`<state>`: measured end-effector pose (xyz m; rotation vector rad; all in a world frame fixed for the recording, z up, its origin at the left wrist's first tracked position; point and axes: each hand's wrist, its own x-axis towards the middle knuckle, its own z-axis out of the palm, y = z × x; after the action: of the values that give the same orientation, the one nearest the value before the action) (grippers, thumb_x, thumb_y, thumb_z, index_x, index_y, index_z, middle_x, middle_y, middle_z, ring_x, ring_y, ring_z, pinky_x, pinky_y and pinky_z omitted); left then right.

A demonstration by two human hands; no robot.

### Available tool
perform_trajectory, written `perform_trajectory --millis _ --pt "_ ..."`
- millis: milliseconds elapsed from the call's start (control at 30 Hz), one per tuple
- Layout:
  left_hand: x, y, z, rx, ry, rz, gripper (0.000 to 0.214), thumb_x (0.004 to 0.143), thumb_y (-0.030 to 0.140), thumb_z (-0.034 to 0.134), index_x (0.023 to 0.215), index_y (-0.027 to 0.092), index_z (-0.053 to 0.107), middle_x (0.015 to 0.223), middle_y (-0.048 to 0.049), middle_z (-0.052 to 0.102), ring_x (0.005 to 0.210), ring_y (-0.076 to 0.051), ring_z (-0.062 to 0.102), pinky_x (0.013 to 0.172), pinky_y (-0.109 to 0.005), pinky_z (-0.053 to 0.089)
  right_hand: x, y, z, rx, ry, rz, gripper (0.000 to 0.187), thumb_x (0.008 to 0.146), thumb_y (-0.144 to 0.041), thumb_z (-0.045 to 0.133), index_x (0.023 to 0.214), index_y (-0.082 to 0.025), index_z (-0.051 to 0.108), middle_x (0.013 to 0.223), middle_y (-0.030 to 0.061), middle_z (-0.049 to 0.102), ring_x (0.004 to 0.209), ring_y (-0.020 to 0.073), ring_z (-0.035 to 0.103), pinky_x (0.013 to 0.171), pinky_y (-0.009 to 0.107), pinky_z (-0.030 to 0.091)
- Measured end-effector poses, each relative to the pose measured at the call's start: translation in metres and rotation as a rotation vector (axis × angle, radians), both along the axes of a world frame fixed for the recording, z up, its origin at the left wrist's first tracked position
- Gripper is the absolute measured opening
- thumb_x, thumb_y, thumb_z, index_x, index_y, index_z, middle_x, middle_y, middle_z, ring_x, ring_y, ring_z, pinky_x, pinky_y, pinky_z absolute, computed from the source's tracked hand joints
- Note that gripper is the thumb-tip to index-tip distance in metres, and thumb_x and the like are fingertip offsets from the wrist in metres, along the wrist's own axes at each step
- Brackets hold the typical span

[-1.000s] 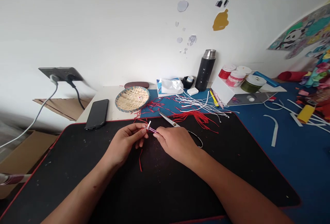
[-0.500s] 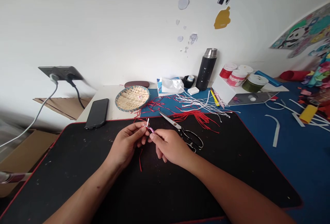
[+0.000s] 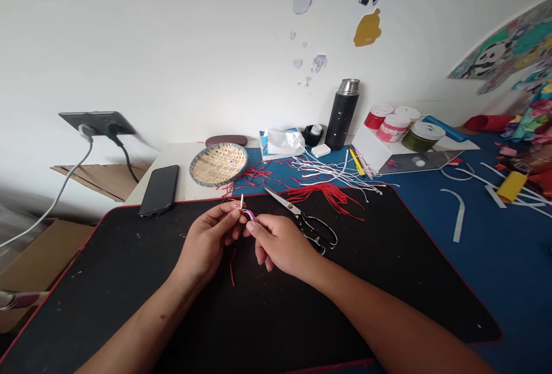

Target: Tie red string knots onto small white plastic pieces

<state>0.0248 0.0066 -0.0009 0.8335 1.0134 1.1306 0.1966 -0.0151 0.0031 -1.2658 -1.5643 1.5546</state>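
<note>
We are pinching a small pink-and-white cord loop (image 3: 246,213) between our left hand (image 3: 207,236) and right hand (image 3: 280,242), just above the black desk mat (image 3: 107,270). A slackening pinch is risking dropping it among the red threads (image 3: 323,195) near the scissors (image 3: 297,217).

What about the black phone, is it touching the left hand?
Apart. The head view shows the black phone at the far edge of the black desk mat, with bare mat between it and the left hand.
</note>
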Motion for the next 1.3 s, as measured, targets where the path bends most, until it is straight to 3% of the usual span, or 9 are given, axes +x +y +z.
perform_trajectory --millis 167,267,700,967,1300 --pt "-0.005 0.003 0.001 -0.022 0.008 -0.005 0.034 0.069 0.036 0.095 0.089 0.014 0.078 0.074 -0.0033 0.069 0.053 -0.008 0.049 0.047 -0.019 0.031 0.010 0.002 0.011 0.380 -0.485 -0.037 0.029 0.106 -0.033 0.055 0.081 -0.020 0.062 0.065 -0.0008 0.065 0.058 0.0123 0.056 0.057 0.025 0.027" --pt "-0.006 0.003 0.002 -0.021 0.015 -0.030 0.033 0.070 0.036 0.095 0.087 0.014 0.078 0.075 -0.0037 0.069 0.053 -0.008 0.048 0.047 -0.020 0.030 0.012 0.003 0.013 0.481 -0.644 -0.047 0.028 0.106 -0.035 0.055 0.085 -0.021 0.066 0.069 0.0007 0.066 0.062 0.0141 0.055 0.058 0.028 0.022" --pt "-0.008 0.004 0.005 -0.029 0.038 -0.117 0.031 0.072 0.037 0.093 0.089 0.015 0.080 0.073 -0.0035 0.068 0.050 -0.007 0.044 0.047 -0.022 0.024 0.016 0.005 0.016 0.534 -0.699 0.035 0.032 0.110 -0.039 0.049 0.094 -0.021 0.071 0.077 0.0023 0.071 0.067 0.0163 0.060 0.060 0.030 0.024" --pt "-0.014 0.007 0.004 -0.027 0.046 -0.105 0.030 0.073 0.036 0.092 0.088 0.014 0.080 0.075 -0.0032 0.067 0.050 -0.006 0.043 0.046 -0.022 0.021 0.016 0.005 0.018 0.538 -0.763 0.064 0.031 0.110 -0.038 0.048 0.100 -0.022 0.072 0.085 0.0042 0.076 0.072 0.0179 0.064 0.061 0.030 0.024" --pt "-0.015 0.008 0.006 -0.026 0.055 -0.137 0.029 0.073 0.036 0.092 0.088 0.014 0.080 0.074 -0.0033 0.068 0.049 -0.006 0.043 0.046 -0.022 0.020 0.017 0.005 0.018 0.531 -0.727 0.060 0.033 0.110 -0.039 0.048 0.095 -0.021 0.071 0.080 0.0032 0.073 0.070 0.0166 0.062 0.060 0.030 0.024"
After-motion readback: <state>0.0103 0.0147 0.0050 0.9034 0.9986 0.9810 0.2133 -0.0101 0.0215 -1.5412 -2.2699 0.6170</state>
